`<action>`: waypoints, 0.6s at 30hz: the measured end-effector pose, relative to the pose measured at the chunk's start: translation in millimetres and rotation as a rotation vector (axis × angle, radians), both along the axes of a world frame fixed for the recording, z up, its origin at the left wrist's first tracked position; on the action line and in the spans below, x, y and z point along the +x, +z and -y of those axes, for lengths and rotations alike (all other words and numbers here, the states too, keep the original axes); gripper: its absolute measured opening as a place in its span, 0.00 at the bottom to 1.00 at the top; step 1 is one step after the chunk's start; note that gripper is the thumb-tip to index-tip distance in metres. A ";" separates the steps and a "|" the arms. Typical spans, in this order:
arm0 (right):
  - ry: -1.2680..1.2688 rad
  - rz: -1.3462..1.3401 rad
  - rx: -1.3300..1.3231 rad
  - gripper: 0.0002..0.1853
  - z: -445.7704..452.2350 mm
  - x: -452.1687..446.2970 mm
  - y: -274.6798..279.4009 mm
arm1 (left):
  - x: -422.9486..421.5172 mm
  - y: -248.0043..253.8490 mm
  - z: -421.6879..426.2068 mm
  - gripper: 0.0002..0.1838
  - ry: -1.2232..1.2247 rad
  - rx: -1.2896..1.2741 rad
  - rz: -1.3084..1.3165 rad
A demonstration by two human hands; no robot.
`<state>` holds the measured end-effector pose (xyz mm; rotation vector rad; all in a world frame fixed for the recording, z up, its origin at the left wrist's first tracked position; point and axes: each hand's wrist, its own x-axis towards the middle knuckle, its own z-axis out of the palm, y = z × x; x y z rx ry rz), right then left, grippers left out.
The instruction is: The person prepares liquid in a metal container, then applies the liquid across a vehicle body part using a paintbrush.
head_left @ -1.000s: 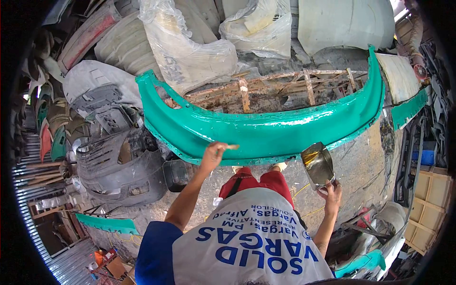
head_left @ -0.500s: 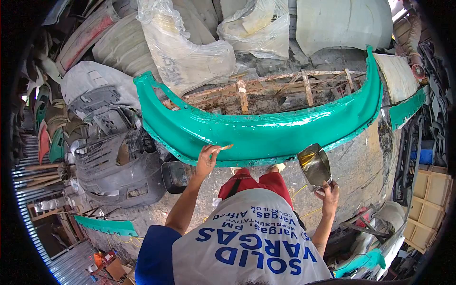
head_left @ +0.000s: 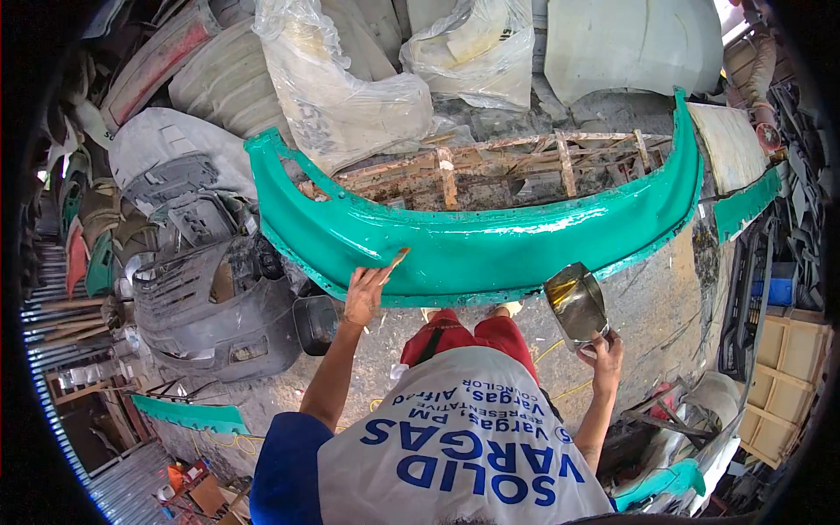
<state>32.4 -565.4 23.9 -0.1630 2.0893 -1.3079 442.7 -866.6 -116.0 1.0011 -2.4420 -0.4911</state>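
Note:
A long curved green panel (head_left: 490,254) with a glossy, wet-looking surface lies across the middle, its ends bending away from me. My left hand (head_left: 363,296) grips a small brush (head_left: 398,259), whose tip is at the panel's left part; whether the tip touches is hard to tell. In my right hand (head_left: 604,354) is a metal container (head_left: 576,306), tilted, with yellowish liquid or reflection inside, just below the panel's near edge at the right.
Behind the panel are a wooden frame (head_left: 448,175) and plastic-wrapped parts (head_left: 350,114). A grey bumper (head_left: 210,306) and a black bin (head_left: 316,325) sit at the left. More green pieces (head_left: 192,415) lie at the sides. A yellow cord (head_left: 549,352) crosses the floor.
My left hand has moved left with the brush, which now points more upward. My right hand and the container have shifted slightly left in view.

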 end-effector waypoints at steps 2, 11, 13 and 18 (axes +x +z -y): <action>0.002 0.001 -0.003 0.39 1.1 0.3 0.3 | -2.2 12.7 1.3 0.17 0.030 0.006 -0.056; 0.076 0.001 0.006 0.43 7.7 4.0 2.2 | -71.3 6.3 80.3 0.11 0.545 0.420 -0.666; 0.065 0.015 -0.006 0.43 6.8 4.6 1.3 | -84.8 -22.8 100.5 0.13 0.778 0.707 -1.006; 0.007 0.034 -0.043 0.39 2.8 6.1 -4.4 | -102.0 -49.9 102.5 0.13 0.950 0.841 -1.148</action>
